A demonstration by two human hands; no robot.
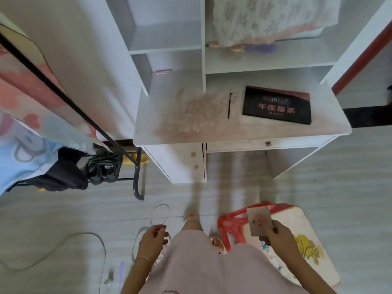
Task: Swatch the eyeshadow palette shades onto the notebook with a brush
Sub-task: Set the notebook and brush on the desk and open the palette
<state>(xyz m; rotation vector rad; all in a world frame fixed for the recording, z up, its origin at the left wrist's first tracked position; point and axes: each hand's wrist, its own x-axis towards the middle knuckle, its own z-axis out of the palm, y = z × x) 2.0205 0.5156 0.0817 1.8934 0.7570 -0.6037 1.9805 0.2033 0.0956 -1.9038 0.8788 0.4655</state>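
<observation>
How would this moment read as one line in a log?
stage: approaching desk | right hand: holds notebook | left hand: free | palette, brush: untouched

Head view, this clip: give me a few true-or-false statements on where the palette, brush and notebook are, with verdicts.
1. The palette lies closed on the desk. True.
2. The brush is in the left hand. False: it lies on the desk, left of the palette; that hand holds nothing.
3. The right hand holds the small notebook. True.
4. The notebook rests on the desk. False: it is held above the red stool.
</observation>
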